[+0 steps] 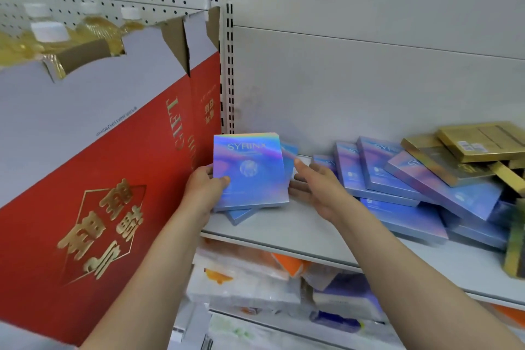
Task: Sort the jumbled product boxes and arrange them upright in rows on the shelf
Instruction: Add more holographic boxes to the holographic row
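At the far left a big red gift carton (pixel 93 179) of printed cardboard with gold lettering leans beside the shelf (pixel 312 239); its torn grey top shows gold-wrapped bottles (pixel 51 34). Just right of it, at the shelf's left end, the left hand (pixel 204 187) holds a flat blue box (pixel 248 170) by its left edge, thumb on the front and fingers behind. The box is upright, tilted a little, its lower edge resting on another blue box (pixel 241 214) lying flat near the front edge. A third one (pixel 289 159) peeks out behind.

The right hand (pixel 318 187) hovers just beside the held box's right edge, fingers spread and loose, holding nothing; whether it touches the box I cannot tell.

To do this step well, I judge the flat box underneath should be lifted out first, so the upright one stands on bare shelf. Then press it square into the left back corner, with the free hand steadying its right edge until a neighbour supports it.

These boxes are thin, stiff card with a glossy rainbow sheen and sharp corners. They look slick, so likely to slide and topple.

Farther right, a jumble of blue boxes (pixel 412 187) lies overlapped and slanted. At the shelf's right end, gold boxes (pixel 466 153) with a duller metallic finish are heaped on top. Below the shelf sit soft plastic-wrapped packs (pixel 255 278).
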Demonstrator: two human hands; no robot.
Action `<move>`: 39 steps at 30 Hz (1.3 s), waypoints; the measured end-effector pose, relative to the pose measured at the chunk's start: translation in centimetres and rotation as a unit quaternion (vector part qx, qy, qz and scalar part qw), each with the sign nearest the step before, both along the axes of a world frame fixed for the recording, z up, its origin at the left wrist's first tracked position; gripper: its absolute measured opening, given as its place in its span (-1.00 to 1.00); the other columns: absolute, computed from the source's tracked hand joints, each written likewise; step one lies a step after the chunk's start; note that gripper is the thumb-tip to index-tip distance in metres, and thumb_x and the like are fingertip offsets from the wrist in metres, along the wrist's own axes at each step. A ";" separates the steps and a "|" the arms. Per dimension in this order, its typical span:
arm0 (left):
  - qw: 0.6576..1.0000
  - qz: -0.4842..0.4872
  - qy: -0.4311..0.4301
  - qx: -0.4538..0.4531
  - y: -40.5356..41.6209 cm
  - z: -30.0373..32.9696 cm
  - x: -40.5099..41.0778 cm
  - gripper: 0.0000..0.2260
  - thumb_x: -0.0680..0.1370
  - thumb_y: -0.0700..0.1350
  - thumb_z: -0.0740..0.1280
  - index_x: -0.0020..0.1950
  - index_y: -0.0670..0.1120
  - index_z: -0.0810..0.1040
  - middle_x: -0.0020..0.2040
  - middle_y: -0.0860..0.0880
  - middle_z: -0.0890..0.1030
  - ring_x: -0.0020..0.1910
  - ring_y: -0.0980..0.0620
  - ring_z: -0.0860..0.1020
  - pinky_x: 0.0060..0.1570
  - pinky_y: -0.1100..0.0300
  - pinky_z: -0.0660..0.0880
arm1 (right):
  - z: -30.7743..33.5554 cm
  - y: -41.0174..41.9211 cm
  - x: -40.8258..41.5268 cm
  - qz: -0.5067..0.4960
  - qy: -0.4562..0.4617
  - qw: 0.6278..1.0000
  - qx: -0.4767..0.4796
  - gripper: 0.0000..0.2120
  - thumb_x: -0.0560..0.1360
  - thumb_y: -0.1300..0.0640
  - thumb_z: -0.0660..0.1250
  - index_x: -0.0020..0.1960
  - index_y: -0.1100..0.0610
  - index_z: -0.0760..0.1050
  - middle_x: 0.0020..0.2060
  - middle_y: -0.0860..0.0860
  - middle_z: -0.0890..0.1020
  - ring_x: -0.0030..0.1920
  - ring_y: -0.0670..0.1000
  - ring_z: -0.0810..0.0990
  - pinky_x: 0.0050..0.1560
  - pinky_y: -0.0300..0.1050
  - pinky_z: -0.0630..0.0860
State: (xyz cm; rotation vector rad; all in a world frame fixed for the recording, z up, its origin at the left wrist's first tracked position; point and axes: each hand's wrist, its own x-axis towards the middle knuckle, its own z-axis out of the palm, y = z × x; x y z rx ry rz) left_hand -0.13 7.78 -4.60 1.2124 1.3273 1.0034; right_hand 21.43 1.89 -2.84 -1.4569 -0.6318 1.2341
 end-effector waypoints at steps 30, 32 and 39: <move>0.960 -0.075 -0.241 0.120 -10.3 4.6 9.1 -0.77 0.50 -0.36 0.37 0.00 -0.05 0.48 -0.16 0.02 0.69 -0.20 0.09 0.64 -0.04 0.12 0.58 | 7.7 -16.4 11.8 -0.224 -0.165 0.936 0.217 -0.73 0.54 0.28 0.39 0.22 0.20 0.47 -0.09 0.06 0.67 -0.03 0.09 0.68 -0.05 0.05 0.63; 0.954 -0.099 -0.255 0.119 -13.2 5.0 12.4 -0.77 0.49 -0.35 0.38 0.03 -0.07 0.48 -0.14 0.00 0.69 -0.19 0.08 0.64 -0.05 0.15 0.58 | 7.7 -20.3 14.6 -0.247 -0.166 0.930 0.218 -0.72 0.54 0.29 0.38 0.23 0.19 0.47 -0.05 0.12 0.67 -0.04 0.10 0.67 -0.01 0.10 0.62; 0.938 -0.188 -0.272 0.108 -26.0 5.2 26.5 -0.77 0.50 -0.34 0.38 0.08 -0.11 0.48 -0.09 -0.01 0.69 -0.09 0.02 0.64 0.06 0.07 0.58 | 6.5 -36.8 26.0 -0.316 -0.193 0.905 0.210 -0.68 0.52 0.29 0.40 0.26 0.20 0.45 -0.17 0.05 0.69 -0.19 -0.01 0.70 -0.23 -0.05 0.64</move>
